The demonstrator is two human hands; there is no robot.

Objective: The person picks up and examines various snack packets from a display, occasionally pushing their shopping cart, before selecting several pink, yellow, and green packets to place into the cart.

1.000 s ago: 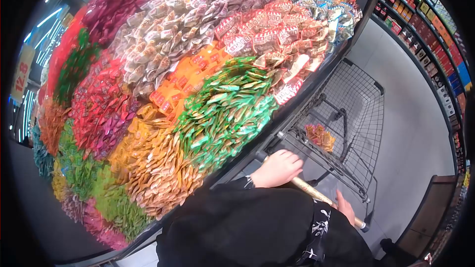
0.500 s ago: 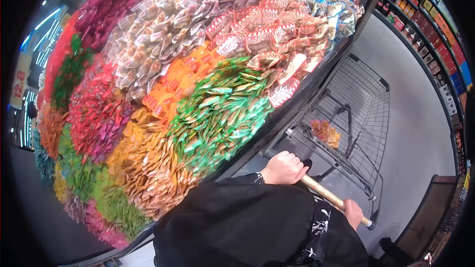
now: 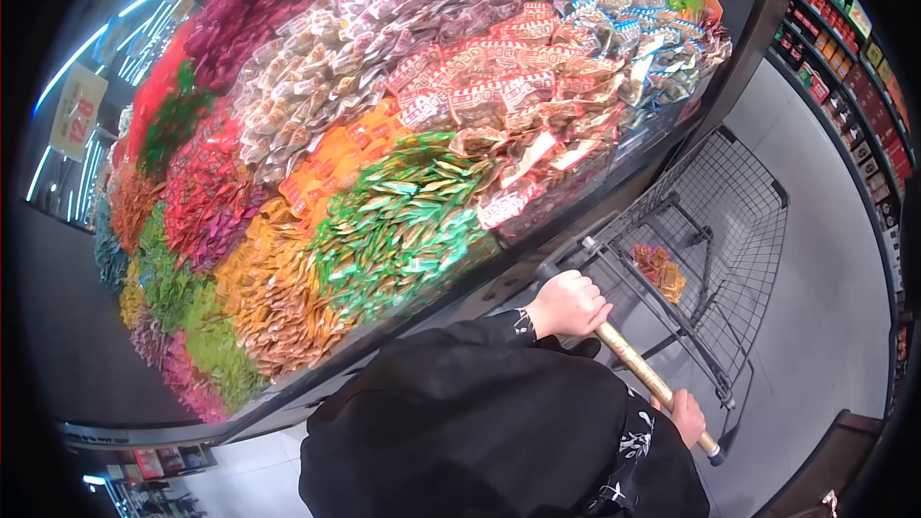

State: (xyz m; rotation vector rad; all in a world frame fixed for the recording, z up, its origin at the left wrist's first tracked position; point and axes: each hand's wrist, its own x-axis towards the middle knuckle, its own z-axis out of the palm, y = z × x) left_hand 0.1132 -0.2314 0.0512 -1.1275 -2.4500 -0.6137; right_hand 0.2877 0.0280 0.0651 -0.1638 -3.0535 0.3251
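My left hand [image 3: 568, 305] is closed round the upper end of the tan shopping cart handle [image 3: 635, 363]. Lower down, near the handle's other end, my right hand [image 3: 685, 418] wraps the same bar. Ahead of both hands stretches the grey wire shopping cart [image 3: 743, 197]. Small red and orange packets [image 3: 660, 273] lie together inside it. Beside the cart on the left rises a large sloping display of wrapped snacks, with green packets [image 3: 403, 225] closest to my left hand. Red-and-white packets [image 3: 504, 86] are heaped above them.
Shelves of packaged goods [image 3: 844, 67] curve along the right side. Grey floor [image 3: 815, 259] lies between them and the cart. A dark brown stand [image 3: 830, 470] is at lower right. A price sign [image 3: 79, 113] hangs at far left.
The view has shifted along the display, and more floor and shelving show at lower left. Both hands keep their hold on the cart handle. Cart and hands appear slightly further right.
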